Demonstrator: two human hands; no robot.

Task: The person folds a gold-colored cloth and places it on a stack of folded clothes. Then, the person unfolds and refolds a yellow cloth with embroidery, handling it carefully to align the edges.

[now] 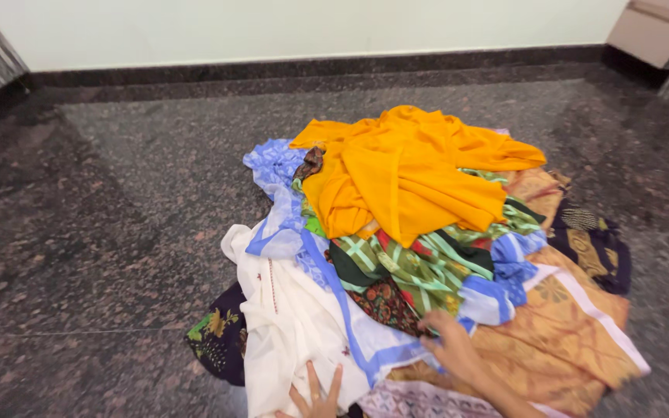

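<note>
Two hands on clothes pile [427, 255], left hand [317, 399] on white cloth [288, 325], right hand [452, 346]

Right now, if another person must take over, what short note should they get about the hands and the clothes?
Left hand: flat on the white cloth, fingers spread, holding nothing.
Right hand: reaching into the pile, fingertips at the dark patterned cloth by the green striped cloth; a grip cannot be made out.
Clothes: one loose heap on the dark stone floor; orange cloth on top, blue-edged cloth at left, tan printed cloth at right.
Done: nothing lies folded or set apart.
Left: the whole heap is unsorted.
</note>
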